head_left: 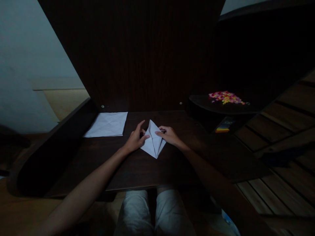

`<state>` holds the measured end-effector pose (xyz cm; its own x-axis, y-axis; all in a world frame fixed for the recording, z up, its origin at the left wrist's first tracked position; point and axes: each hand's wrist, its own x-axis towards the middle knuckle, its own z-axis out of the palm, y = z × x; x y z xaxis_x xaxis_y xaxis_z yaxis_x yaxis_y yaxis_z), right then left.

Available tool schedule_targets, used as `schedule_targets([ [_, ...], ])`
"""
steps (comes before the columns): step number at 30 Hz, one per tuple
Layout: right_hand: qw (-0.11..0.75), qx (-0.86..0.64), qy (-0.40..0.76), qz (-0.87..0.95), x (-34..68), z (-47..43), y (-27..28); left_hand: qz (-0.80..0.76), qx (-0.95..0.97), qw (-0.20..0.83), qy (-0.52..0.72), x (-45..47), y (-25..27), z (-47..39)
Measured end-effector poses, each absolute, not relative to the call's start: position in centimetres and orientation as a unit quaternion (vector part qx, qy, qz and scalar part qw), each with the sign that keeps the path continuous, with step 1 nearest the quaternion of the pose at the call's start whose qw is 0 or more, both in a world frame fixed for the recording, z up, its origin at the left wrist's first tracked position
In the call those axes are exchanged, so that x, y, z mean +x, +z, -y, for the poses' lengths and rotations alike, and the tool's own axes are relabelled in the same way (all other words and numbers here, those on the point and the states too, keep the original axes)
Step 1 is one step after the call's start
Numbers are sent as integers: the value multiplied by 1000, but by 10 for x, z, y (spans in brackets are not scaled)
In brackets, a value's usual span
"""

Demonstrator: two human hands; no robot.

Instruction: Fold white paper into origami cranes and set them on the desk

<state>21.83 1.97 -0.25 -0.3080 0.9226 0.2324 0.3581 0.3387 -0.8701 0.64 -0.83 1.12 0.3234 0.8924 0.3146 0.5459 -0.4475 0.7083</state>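
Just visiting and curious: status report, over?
Left hand, right hand: both touching folded paper. Paper pointed top and bottom. White sheets lie leftward, apart from it.

This looks like a room in a home, dimly lit, with a dark wood-look worktop [147, 177] serving as a desk. A tall back panel [147, 59] of the same dark finish rises at its far edge, and a small rounded shelf [199, 99] at the far right carries a heap of pink, red and yellow pieces [227, 97]. A plain pale wall [24, 49] stands at left. Wooden slats [278, 196] at right, perhaps of a bed or bench, and casual light shorts [137, 209] on the seated person also suggest a household.
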Motion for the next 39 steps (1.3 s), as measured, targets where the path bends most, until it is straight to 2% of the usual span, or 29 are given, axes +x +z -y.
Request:
schedule_targets([
  [12,412,-400,427,698,217,-15,7,-416,749,358,371,9,8,8],
  [20,386,-336,495,702,218,-12,11,-388,822,304,285,13,15,15],
  [39,406,-337,523,670,212,-9,11,-365,847,284,262,14,15,15],
])
